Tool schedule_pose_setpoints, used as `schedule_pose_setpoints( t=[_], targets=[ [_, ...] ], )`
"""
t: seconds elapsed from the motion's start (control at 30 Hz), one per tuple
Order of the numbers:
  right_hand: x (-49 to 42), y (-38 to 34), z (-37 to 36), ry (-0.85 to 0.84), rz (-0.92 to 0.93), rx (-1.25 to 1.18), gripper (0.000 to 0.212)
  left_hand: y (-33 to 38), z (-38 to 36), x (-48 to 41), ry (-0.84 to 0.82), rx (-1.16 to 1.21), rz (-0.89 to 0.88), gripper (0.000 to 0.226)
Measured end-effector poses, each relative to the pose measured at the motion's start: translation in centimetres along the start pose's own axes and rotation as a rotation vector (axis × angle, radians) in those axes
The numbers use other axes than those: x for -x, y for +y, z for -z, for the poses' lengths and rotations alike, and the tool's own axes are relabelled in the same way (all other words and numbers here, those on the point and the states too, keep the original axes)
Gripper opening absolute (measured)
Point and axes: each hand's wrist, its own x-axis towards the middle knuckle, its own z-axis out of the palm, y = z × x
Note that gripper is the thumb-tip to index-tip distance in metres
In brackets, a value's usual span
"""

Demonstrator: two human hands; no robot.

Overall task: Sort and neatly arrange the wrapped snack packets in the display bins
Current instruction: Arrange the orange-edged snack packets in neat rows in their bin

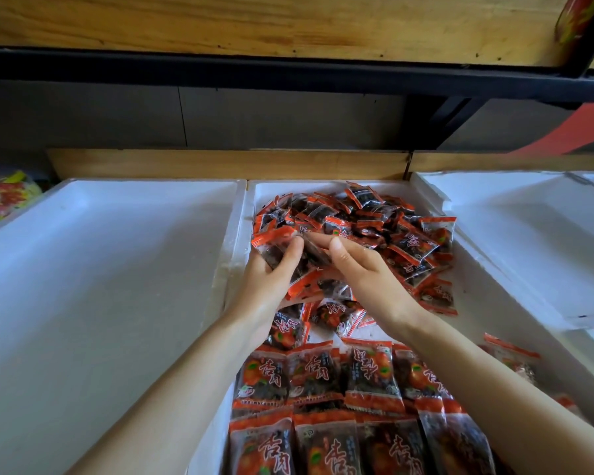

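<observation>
both my left hand (271, 269) and right hand (364, 269) grip light, slippery packets (302, 258) atop the pile (374, 221); best pinched by crimped ends

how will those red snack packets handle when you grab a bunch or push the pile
The packets look glossy, so they probably slide over each other and slip from a loose grip. They look small and light; the left hand cups several at once. The heap lies loose, so pushing would likely spread it, not shift it whole.
</observation>
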Motion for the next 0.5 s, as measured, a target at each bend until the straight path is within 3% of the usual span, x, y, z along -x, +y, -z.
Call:
schedule_pose_setpoints(
  t=[0.1, 0.17, 0.23, 0.27, 0.33, 0.37, 0.5],
  targets=[
    [0.0, -0.5, -0.1, -0.006, 0.022, 0.03, 0.029, -0.2, 0.3, 0.3, -0.094, 0.104, 0.006, 0.061],
    [-0.1, -1.7, -0.5, -0.03, 0.159, 0.119, 0.037, -9.1, 3.9, -5.8, 0.007, 0.104, 0.012, 0.056],
    [0.9, -3.9, -1.1, -0.03, 0.16, 0.205, 0.044, -13.7, 4.6, -10.1, 0.051, 0.137, -0.016, 0.062],
    [0.8, -3.1, -0.9, -0.039, 0.192, 0.258, 0.043, -12.1, 4.2, -8.9, 0.048, 0.132, -0.003, 0.055],
    [0.3, -1.1, -0.2, -0.013, 0.149, 0.096, 0.027, -3.8, 0.5, -2.3, -0.016, 0.121, -0.017, 0.03],
    [0.1, -0.4, 0.3, 0.008, 0.117, 0.08, 0.032, -0.5, -0.9, -0.4, -0.03, 0.086, 0.016, 0.024],
    [-1.2, 0.5, 2.0, 0.059, 0.067, 0.035, 0.039, 0.6, -0.2, -0.2, 0.04, 0.076, -0.021, 0.013]
  ],
)
